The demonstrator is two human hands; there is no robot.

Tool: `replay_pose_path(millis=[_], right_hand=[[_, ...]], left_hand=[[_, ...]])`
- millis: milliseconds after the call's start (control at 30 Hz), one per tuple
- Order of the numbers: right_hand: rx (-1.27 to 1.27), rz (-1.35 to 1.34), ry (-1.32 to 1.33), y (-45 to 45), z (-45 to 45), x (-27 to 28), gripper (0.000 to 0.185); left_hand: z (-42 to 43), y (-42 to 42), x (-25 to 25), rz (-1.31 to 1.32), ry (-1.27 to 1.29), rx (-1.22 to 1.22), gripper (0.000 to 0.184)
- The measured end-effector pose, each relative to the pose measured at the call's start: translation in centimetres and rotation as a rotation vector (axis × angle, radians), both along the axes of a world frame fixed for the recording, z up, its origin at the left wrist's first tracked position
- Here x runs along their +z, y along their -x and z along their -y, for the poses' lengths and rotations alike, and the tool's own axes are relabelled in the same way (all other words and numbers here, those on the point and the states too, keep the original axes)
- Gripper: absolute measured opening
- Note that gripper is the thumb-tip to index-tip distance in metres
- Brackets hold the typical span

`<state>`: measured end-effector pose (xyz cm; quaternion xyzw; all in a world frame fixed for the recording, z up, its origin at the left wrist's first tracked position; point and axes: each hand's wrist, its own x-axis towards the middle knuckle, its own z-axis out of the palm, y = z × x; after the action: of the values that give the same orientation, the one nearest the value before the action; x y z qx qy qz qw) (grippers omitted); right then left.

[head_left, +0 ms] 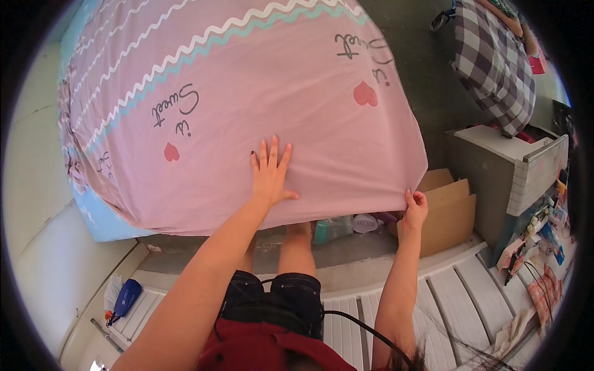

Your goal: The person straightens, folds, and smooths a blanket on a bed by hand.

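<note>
Got my left hand [270, 181] spread flat on the pink sheet [247, 117] draped over the blue bedding [110, 221], probably steadying it. My right hand [415, 211] pinches its near-right corner, I guess for tension.

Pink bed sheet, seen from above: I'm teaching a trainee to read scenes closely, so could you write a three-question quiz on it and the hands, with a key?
1. Multiple choice: which of these is nearest the right hand?
A) blue folded umbrella
B) cardboard box
C) checked cloth
2. True or false: the left hand is pinching the edge of the pink bed sheet.
3. Fill in: the sheet carries printed red ____.

Key
1: B.
2: False; it rests on the sheet with its fingers spread, while the right hand pinches the edge near a corner.
3: Hearts.
</note>
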<state>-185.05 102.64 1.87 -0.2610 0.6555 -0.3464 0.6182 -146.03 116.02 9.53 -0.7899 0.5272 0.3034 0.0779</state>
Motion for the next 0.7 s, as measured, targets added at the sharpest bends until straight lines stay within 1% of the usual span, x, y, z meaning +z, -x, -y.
replay_pose_path(millis=[67,100,133,167,200,233,267,300,367,433,467,500,533,567,600,633,667,700], right_hand=[[-0.100,-0.560,0.080,2.6,-0.8,-2.6,0.017],[-0.314,-0.749,0.010,2.0,-0.6,-2.2,0.025],[-0.309,-0.749,0.016,1.2,-0.3,-1.9,0.025],[-0.149,-0.922,0.164,0.1,-0.2,-1.8,0.033],[0.021,-1.089,0.313,-2.8,0.0,0.1,0.041],[0.165,-1.015,0.353,-7.9,0.3,4.0,0.049],[0.364,-0.986,0.578,-11.8,0.4,5.9,0.054],[0.565,-0.939,0.803,-15.2,0.1,6.7,0.059],[0.905,-0.909,0.997,-21.3,-1.6,6.4,0.068],[1.466,-0.888,1.073,-25.5,-3.0,7.3,0.069],[1.467,-0.897,1.073,-24.7,-3.3,6.7,0.069],[1.499,-0.956,0.934,-22.7,-3.3,5.4,0.069],[1.529,-1.010,0.803,-20.7,-3.1,3.9,0.068],[1.383,-1.149,0.842,-18.5,-3.4,3.0,0.070],[1.233,-1.300,0.796,-16.1,-4.0,2.4,0.071],[1.149,-1.406,0.700,-14.4,-4.4,3.3,0.076],[0.927,-1.310,0.503,-11.7,-4.2,2.1,0.078],[0.787,-1.442,0.153,-9.2,-4.3,0.9,0.080]], left_hand=[[-0.8,0.4,0.1,-0.007,0.007,0.015,0.127],[-1.1,0.5,0.0,-0.001,0.012,0.033,0.125],[-1.6,0.6,-0.2,-0.002,0.015,0.040,0.125],[-2.4,0.7,-0.5,-0.024,0.055,0.031,0.125],[-3.3,0.7,-0.6,-0.048,0.091,0.025,0.124],[-3.9,0.7,-0.7,-0.051,0.086,0.038,0.124],[-4.6,0.7,-0.7,-0.070,0.095,0.006,0.123],[-5.2,0.8,-0.7,-0.088,0.104,-0.024,0.122],[-6.0,0.1,-0.8,-0.077,0.106,0.024,0.124],[-7.4,-1.2,-0.5,-0.068,0.105,0.055,0.126],[-8.4,-2.2,-0.1,0.002,0.027,0.165,0.129],[-9.2,-3.3,0.2,0.072,-0.045,0.281,0.132],[-10.4,-4.5,0.2,0.071,-0.032,0.293,0.132],[-12.3,-5.5,0.1,0.095,-0.111,0.413,0.133],[-14.9,-5.9,0.2,0.113,-0.204,0.538,0.134],[-18.1,-6.2,0.5,0.102,-0.212,0.564,0.134],[-20.7,-6.7,0.5,0.086,-0.268,0.641,0.135],[-22.4,-7.4,0.2,0.077,-0.320,0.727,0.137]])
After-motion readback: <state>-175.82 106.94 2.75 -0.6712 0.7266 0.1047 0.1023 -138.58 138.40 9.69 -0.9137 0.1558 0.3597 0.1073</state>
